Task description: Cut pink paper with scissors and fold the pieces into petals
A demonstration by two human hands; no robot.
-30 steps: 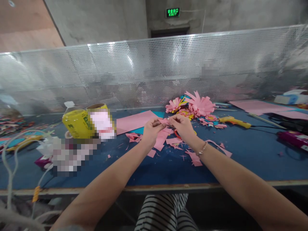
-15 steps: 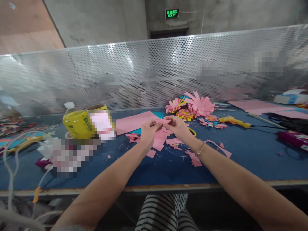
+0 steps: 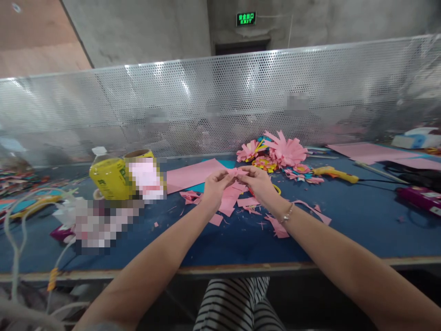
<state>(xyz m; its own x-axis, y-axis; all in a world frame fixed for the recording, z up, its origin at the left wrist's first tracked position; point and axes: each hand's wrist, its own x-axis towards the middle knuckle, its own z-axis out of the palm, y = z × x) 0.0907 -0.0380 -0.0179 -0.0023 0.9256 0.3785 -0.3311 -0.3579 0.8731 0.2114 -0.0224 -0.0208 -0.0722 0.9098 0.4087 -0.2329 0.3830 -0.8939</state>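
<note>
Between my fingertips, a little above the table, is a small folded piece of pink paper [image 3: 235, 172]. My left hand [image 3: 215, 186] pinches its left side, and my right hand [image 3: 257, 183] pinches its right side. Just below my hands lie pink paper scraps [image 3: 228, 202] and cut strips. A yellow loop, perhaps a scissors handle [image 3: 277, 189], shows partly beside my right hand. Behind my left hand is a pink paper sheet [image 3: 193, 174] over a blue sheet [image 3: 227, 163].
Pink, yellow and blue paper flowers [image 3: 284, 151] are piled behind my right hand. A yellow glue gun [image 3: 336, 174] with a black cord lies to the right. A yellow-labelled bottle [image 3: 110, 179] stands at left. A perforated metal screen [image 3: 193, 105] borders the back of the table [image 3: 144, 250].
My fingers have shifted slightly on the pink paper, and its shape between them looks more gathered. The things on the table have stayed in place.
</note>
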